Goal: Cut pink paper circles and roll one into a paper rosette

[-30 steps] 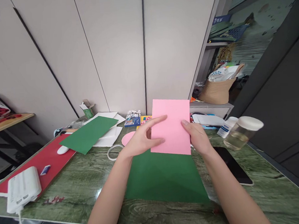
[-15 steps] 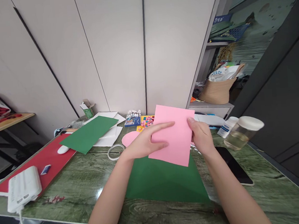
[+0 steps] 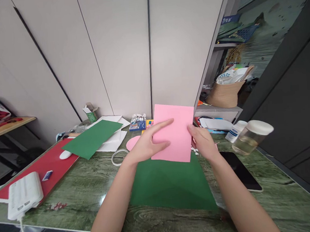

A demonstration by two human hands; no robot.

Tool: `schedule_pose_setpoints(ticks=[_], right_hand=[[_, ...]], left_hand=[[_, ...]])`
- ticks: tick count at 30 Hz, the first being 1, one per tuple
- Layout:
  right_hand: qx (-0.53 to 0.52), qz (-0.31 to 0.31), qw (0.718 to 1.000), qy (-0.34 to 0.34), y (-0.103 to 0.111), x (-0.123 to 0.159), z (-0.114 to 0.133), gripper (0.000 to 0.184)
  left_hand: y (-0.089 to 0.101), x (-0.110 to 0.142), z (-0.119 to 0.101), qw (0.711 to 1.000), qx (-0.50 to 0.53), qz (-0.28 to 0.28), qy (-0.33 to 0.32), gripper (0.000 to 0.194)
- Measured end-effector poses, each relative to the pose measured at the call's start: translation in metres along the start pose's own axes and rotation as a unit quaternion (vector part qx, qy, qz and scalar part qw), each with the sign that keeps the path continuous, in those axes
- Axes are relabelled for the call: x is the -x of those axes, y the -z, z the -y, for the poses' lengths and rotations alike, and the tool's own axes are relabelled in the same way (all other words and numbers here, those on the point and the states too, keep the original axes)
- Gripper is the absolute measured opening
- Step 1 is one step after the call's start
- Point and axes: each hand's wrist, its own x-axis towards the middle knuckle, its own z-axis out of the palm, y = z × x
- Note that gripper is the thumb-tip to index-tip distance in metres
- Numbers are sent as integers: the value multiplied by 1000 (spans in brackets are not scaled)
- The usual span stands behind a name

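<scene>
- Held the pink sheet (image 3: pixel 175 148) nearly upright in front of the chest, above the far part of the large green sheet (image 3: pixel 171 186) on the counter (image 3: pixel 91 192).
- Pinched its right edge in the right hand (image 3: pixel 205 142), with the thumb on the near face and fingers curled behind.
- Spread the left hand (image 3: pixel 141 149) from the left edge, with index finger and thumb well apart across the near face; could not tell contact of the hidden fingers with the back.
- Seemed wise to pinch lightly at the right, just firmly enough to stop slipping, without creasing or denting the edge.
- Looked best to support the left side with flat, relaxed fingers, sharing the load over a wide area rather than pressing with one fingertip.
- Called, probably, for matched movement of both hands, to avoid bowing or twisting the thin sheet between them.
- Paid, likely, to tilt slowly from the wrists, with elbows low and forearms steady.
- Needed care on the right near the dark tablet (image 3: pixel 241 171) and the lidded jar (image 3: pixel 249 142), and behind the hands near the small pale pieces (image 3: pixel 194 150), easily scattered by a low sweep.
</scene>
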Motion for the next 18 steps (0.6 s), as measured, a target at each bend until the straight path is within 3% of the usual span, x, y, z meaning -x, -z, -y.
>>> schedule_pose_setpoints(ticks=[5,7,10,13,18], right_hand=[[87,-84,992,34,-4,2,3,53],[64,-66,996,20,-3,2,2,54],[3,28,1000,9,0,1,1,56],[27,103,994,21,1,0,1,55],[114,27,991,70,-7,2,0,51]], left_hand=[[-1,0,1,1000,-1,5,-5,55],[-1,0,2,1000,4,-1,-6,55],[-2,-1,3,999,12,-45,2,57],[-3,-1,4,995,16,-100,2,57],[-1,-2,9,992,44,-120,-9,50]])
